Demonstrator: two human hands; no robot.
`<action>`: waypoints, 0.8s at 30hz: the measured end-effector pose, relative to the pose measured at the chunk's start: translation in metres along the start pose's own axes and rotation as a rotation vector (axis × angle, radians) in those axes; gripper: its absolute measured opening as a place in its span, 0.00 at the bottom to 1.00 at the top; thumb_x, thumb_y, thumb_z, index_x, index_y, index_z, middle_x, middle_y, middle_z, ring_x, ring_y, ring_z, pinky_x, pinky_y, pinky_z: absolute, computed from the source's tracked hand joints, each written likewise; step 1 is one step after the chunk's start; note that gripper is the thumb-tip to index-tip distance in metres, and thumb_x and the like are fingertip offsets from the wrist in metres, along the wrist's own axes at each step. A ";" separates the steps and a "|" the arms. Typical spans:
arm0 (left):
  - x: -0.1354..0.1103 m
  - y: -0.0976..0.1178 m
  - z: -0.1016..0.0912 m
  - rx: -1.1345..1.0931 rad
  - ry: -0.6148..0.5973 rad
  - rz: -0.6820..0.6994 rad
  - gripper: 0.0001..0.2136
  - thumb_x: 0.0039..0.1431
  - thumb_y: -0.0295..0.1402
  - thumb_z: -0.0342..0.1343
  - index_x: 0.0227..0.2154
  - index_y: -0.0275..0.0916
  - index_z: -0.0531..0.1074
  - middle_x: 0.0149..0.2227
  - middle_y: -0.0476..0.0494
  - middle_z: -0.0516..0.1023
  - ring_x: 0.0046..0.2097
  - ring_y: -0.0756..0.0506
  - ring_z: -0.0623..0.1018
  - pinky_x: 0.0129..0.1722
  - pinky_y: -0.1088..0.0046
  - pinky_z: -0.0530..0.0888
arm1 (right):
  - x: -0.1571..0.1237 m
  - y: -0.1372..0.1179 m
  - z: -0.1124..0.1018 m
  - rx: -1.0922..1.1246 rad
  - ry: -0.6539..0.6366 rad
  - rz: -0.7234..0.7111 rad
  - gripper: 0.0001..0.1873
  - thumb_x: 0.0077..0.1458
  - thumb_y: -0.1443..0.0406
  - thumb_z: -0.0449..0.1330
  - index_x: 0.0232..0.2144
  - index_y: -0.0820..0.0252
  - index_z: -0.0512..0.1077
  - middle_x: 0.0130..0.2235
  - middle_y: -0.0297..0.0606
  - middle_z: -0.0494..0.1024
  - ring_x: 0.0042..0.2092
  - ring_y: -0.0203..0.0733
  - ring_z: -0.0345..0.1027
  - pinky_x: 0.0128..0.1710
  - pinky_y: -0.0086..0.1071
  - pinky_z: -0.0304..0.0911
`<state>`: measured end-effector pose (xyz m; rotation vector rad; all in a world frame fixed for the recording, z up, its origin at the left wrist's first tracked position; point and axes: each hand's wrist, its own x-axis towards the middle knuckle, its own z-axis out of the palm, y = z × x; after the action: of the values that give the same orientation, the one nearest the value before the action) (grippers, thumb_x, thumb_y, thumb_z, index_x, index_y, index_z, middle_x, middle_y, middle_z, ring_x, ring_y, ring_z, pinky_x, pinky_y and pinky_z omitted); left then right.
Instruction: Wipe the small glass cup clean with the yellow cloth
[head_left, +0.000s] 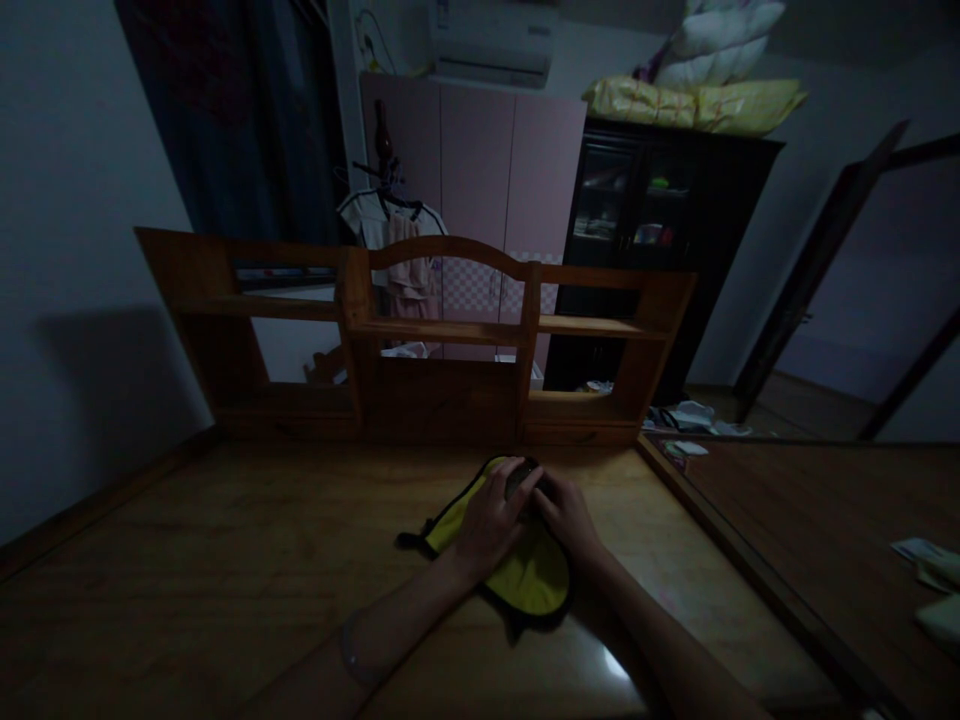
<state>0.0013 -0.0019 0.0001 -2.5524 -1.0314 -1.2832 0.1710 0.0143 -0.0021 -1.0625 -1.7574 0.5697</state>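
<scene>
A yellow cloth (531, 578) with a black edge lies on the wooden desk top (262, 560), with a dark tab at its left corner. Over its far part, my two hands meet around a small dark object (519, 482). Its kind cannot be made out in the dim light, since fingers cover much of it. My left hand (486, 518) has its fingers curled over the object from the left. From the right, my right hand (566, 512) closes on the same object, its fingertips close to those of the left. A band circles my left forearm.
Behind the cloth stands a wooden shelf unit (450, 328) with small drawers. A raised wooden edge (720, 525) bounds the desk on the right, and papers (930, 560) lie beyond it. Farther back are a pink wardrobe (476, 160), a dark cabinet (705, 220) and hanging clothes (367, 215).
</scene>
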 end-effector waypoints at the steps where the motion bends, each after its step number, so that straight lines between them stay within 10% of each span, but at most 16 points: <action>1: 0.000 0.000 -0.001 -0.014 0.002 -0.009 0.34 0.56 0.27 0.59 0.64 0.46 0.53 0.62 0.36 0.56 0.63 0.37 0.60 0.59 0.53 0.65 | 0.000 -0.001 -0.002 -0.038 -0.003 0.009 0.12 0.57 0.61 0.56 0.40 0.59 0.76 0.38 0.39 0.81 0.39 0.48 0.73 0.40 0.35 0.67; 6: 0.000 0.001 -0.004 -0.066 0.018 -0.020 0.34 0.58 0.38 0.60 0.64 0.45 0.51 0.60 0.35 0.58 0.62 0.36 0.61 0.59 0.53 0.66 | 0.001 0.001 -0.006 -0.129 0.009 0.036 0.14 0.57 0.58 0.56 0.31 0.61 0.77 0.28 0.36 0.79 0.30 0.46 0.72 0.29 0.30 0.62; 24: 0.003 0.003 -0.006 -0.100 0.041 -0.123 0.35 0.56 0.32 0.61 0.63 0.46 0.52 0.60 0.38 0.58 0.62 0.38 0.62 0.60 0.55 0.65 | 0.000 -0.005 -0.007 -0.097 -0.039 0.017 0.13 0.56 0.66 0.53 0.41 0.61 0.74 0.37 0.40 0.80 0.37 0.48 0.72 0.39 0.36 0.65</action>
<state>0.0003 -0.0050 0.0066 -2.5580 -1.1602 -1.4468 0.1750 0.0109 0.0046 -1.1413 -1.8270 0.5224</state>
